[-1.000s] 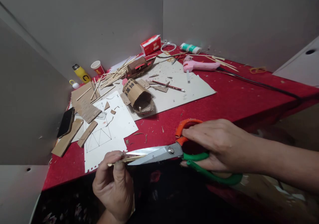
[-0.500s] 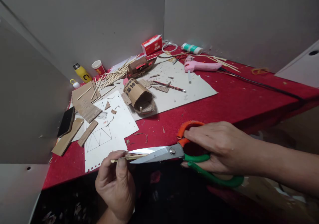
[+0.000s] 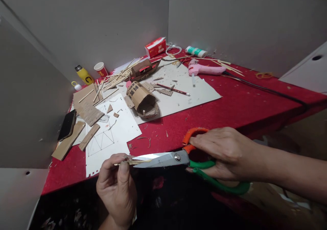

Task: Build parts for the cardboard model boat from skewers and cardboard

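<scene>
My left hand (image 3: 119, 185) pinches a thin wooden stick (image 3: 136, 162) between thumb and fingertips, just off the table's front edge. My right hand (image 3: 224, 151) grips a pair of scissors (image 3: 166, 159) by its orange and green handles. The blades are slightly parted and point left, with the stick's right end lying between them. On the table beyond, a cardboard boat model (image 3: 143, 98) with a rounded, printed cover stands on a large white sheet. A second, darker boat model (image 3: 145, 68) sits behind it.
Wooden sticks (image 3: 120, 76), cardboard scraps (image 3: 90, 112) and a drawn-on paper (image 3: 120, 131) cover the left of the red table. A phone (image 3: 67, 124), yellow bottle (image 3: 84, 75) and paper cup (image 3: 100, 70) stand along that side. A pink glue gun (image 3: 206, 69) trails a black cord rightward.
The scissor blades look slightly closer together around the stick. My left hand has shifted very little, and the table's things lie as before.
</scene>
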A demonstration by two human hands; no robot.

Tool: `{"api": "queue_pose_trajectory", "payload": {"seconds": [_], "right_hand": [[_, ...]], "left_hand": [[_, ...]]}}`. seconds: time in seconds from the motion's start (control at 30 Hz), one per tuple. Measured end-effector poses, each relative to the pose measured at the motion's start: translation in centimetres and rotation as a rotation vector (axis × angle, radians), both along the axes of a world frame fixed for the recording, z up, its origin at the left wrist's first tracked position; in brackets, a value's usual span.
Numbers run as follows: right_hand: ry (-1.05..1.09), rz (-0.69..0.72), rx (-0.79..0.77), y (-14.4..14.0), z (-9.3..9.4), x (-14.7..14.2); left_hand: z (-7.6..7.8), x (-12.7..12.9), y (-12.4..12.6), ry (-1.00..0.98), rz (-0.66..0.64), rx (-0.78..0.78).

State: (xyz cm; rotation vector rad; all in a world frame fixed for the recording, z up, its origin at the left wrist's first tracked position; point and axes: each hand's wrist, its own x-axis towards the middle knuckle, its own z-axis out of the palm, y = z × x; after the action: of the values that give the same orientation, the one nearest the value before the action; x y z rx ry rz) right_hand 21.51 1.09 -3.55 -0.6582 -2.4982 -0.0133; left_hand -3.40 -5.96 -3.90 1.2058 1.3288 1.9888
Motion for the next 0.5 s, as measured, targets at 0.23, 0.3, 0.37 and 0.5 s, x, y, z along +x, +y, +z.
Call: {"api": "queue_pose_trajectory", "payload": {"seconds": [0.23, 0.3, 0.37, 0.5], "right_hand": [[-0.017, 0.015, 0.029, 0.02, 0.12, 0.0], [-0.021, 0.007, 0.022, 0.1, 0.01, 0.07], [-0.022, 0.007, 0.006, 0.17, -0.18, 0.18], [-0.012, 0.031, 0.002, 0.16, -0.35, 0.27]], "left_hand": [[0.05, -0.22, 0.18, 0.007, 0.001, -0.016], [0.11, -0.25, 0.26, 0.017, 0.002, -0.028], [0.17, -0.27, 0.29, 0.038, 0.011, -0.041], [0.18, -0.23, 0.25, 0.007, -0.005, -0.064]]}}
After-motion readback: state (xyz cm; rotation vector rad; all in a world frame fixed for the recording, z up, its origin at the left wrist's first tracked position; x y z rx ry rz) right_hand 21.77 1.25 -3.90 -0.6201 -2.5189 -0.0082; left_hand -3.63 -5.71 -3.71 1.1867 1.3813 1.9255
